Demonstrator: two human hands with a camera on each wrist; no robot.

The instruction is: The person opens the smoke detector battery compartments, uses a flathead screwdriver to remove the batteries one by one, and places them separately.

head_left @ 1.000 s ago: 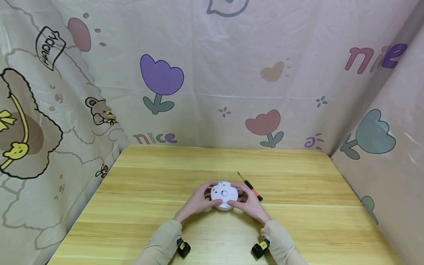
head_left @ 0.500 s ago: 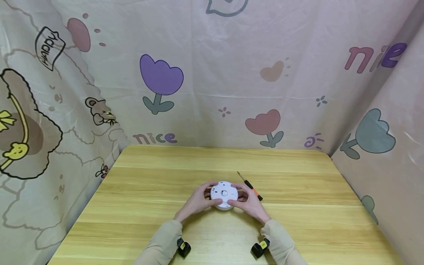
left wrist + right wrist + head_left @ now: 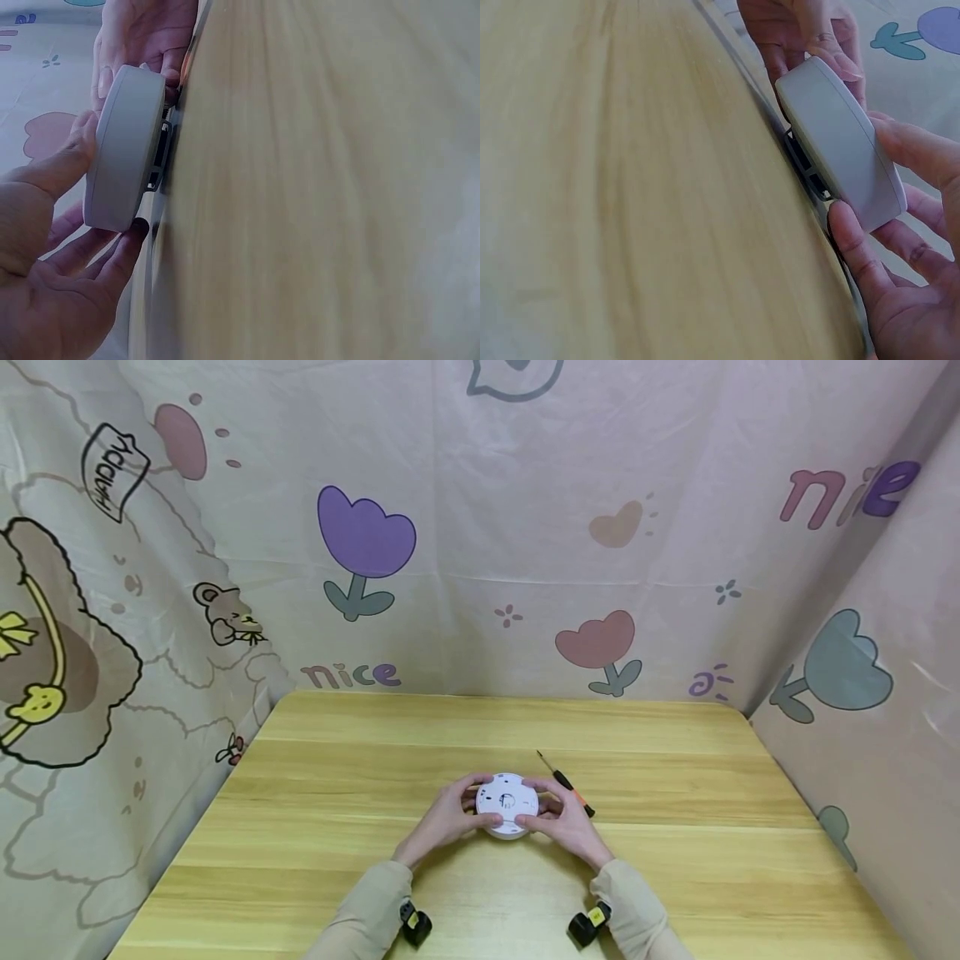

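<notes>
A round white smoke detector (image 3: 507, 803) is held between both hands at the middle of the table. Its flat face, with small slots and printed marks, is turned up. In the left wrist view its smooth side wall (image 3: 124, 154) shows, with a dark slotted part on the underside close to the wood. My left hand (image 3: 444, 814) grips the left edge, thumb on the top face and fingers lower down. On the opposite edge my right hand (image 3: 567, 820) grips the same way, its thumb near the left one. Much of the underside is hidden.
A small screwdriver (image 3: 574, 790) with a black and orange handle lies just beyond the right hand, tip pointing away. The wooden table (image 3: 337, 777) ends at a printed curtain (image 3: 465, 527) behind and at both sides. A black camera sits at each wrist.
</notes>
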